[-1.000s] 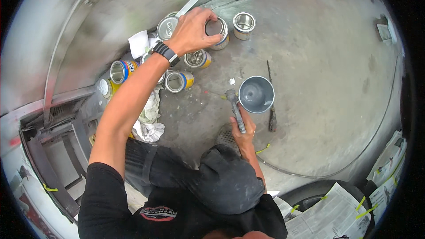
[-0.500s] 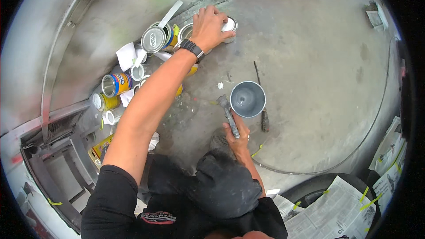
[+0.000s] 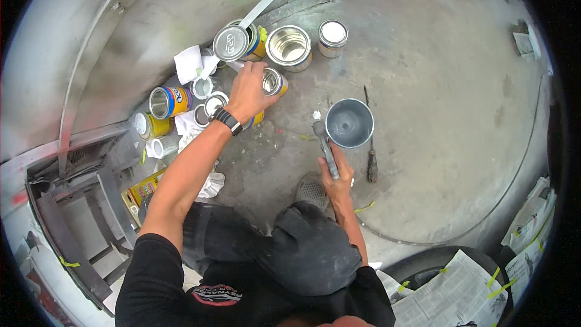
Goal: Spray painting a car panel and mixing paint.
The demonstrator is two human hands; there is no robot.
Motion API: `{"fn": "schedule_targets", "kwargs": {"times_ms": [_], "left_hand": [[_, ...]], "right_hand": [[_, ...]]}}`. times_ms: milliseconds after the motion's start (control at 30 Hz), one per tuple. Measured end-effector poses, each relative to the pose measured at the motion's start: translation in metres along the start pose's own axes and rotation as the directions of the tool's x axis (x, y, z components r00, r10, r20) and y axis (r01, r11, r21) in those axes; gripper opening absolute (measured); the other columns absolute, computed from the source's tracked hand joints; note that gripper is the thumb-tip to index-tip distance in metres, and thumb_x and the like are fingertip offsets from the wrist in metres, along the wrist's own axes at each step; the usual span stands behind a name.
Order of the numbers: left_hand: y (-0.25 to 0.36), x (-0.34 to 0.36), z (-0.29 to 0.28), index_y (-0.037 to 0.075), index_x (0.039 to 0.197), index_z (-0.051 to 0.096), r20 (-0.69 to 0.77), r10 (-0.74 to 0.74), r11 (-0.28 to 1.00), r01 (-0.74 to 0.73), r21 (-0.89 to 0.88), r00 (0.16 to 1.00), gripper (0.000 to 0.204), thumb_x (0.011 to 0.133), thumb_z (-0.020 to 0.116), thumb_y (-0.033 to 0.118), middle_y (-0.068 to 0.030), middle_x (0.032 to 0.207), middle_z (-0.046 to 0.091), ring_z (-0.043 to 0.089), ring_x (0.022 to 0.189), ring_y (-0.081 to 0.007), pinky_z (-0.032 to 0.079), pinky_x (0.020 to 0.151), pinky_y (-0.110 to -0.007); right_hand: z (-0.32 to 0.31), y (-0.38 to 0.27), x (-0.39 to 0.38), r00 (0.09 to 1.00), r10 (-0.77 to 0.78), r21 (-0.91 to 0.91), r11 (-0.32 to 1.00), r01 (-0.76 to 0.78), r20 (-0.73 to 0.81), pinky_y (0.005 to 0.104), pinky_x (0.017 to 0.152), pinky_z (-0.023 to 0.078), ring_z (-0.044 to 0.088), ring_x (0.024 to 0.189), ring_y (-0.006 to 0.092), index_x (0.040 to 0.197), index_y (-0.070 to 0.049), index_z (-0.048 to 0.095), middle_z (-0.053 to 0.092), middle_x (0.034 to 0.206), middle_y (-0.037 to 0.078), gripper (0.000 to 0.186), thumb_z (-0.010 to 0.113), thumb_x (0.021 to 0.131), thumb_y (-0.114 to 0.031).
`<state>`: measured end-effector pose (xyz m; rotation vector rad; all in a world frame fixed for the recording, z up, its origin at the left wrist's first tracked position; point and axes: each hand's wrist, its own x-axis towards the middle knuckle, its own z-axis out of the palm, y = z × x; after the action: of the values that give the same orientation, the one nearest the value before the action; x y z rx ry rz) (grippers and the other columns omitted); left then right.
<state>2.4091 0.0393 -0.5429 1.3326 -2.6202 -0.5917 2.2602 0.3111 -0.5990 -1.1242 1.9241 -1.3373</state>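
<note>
My left hand (image 3: 247, 89) reaches across to the group of cans, its fingers and thumb curled around a small open metal can (image 3: 272, 82). Beyond it stands a larger open can (image 3: 289, 47) with a shiny inside, and to the right of that a can with a white top (image 3: 333, 34). My right hand (image 3: 340, 177) is closed on the grey handle of what looks like a spray gun (image 3: 328, 156), partly hidden by the fingers. Its open grey cup (image 3: 349, 123) faces up, with a small dark spot at the bottom.
A round lid (image 3: 231, 44) and a pale stick (image 3: 258, 10) rest on a can at the back. Several cans, clear cups and crumpled paper (image 3: 188, 64) crowd the left. A screwdriver (image 3: 372, 165) lies right of the cup. Newspaper (image 3: 451, 293) covers a tyre.
My left hand has left the white-topped can and come nearer, onto the small open can. My right hand still holds the spray gun; the whole view has shifted a little.
</note>
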Motion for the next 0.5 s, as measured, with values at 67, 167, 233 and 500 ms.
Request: {"fn": "schedule_targets", "kwargs": {"times_ms": [67, 167, 233, 500], "left_hand": [[0.001, -0.004, -0.006, -0.003, 0.127, 0.051, -0.038, 0.026, 0.996, -0.029, -0.088, 0.999, 0.077, 0.063, 0.088, 0.019, -0.0228, 0.117, 0.057, 0.059, 0.108, -0.0389, 0.049, 0.095, -0.043], [0.017, -0.016, -0.027, -0.001, 0.133, 0.046, -0.102, 0.004, 0.942, -0.038, -0.332, 0.995, 0.081, 0.066, 0.088, 0.019, -0.0194, 0.121, 0.057, 0.058, 0.115, -0.0321, 0.048, 0.1, -0.041], [0.027, -0.024, -0.034, 0.0, 0.137, 0.043, -0.124, -0.046, 0.879, -0.019, -0.477, 0.991, 0.084, 0.069, 0.088, 0.019, -0.0166, 0.125, 0.056, 0.057, 0.119, -0.027, 0.047, 0.103, -0.039], [0.073, -0.036, -0.075, -0.002, 0.14, 0.04, -0.125, -0.179, 0.3, -0.067, -0.952, 0.976, 0.084, 0.071, 0.086, 0.003, -0.0112, 0.131, 0.057, 0.058, 0.12, -0.0185, 0.048, 0.105, -0.035]], "right_hand": [[0.001, -0.004, 0.004, 1.0, -0.018, -0.014, 1.0, 0.018, 0.0, 0.0364, 0.085, 0.054, 0.071, 0.098, 0.0293, 0.13, 0.003, 0.061, 0.07, 0.115, 0.022, 0.047, 0.076, 0.086, -0.006], [0.0, -0.006, 0.006, 1.0, -0.03, -0.042, 0.999, 0.03, -0.001, 0.0368, 0.083, 0.054, 0.071, 0.096, 0.0298, 0.125, 0.005, 0.062, 0.071, 0.11, 0.021, 0.044, 0.077, 0.085, -0.006], [0.004, 0.0, 0.008, 0.987, -0.154, -0.07, 0.986, 0.15, -0.051, 0.0392, 0.075, 0.057, 0.072, 0.089, 0.0342, 0.112, 0.004, 0.064, 0.071, 0.102, 0.021, 0.04, 0.083, 0.078, -0.006], [0.004, -0.016, 0.018, 0.988, -0.154, -0.092, 0.984, 0.152, -0.022, 0.0392, 0.074, 0.057, 0.072, 0.089, 0.0346, 0.113, 0.002, 0.066, 0.071, 0.102, 0.019, 0.043, 0.084, 0.075, -0.008]]}}
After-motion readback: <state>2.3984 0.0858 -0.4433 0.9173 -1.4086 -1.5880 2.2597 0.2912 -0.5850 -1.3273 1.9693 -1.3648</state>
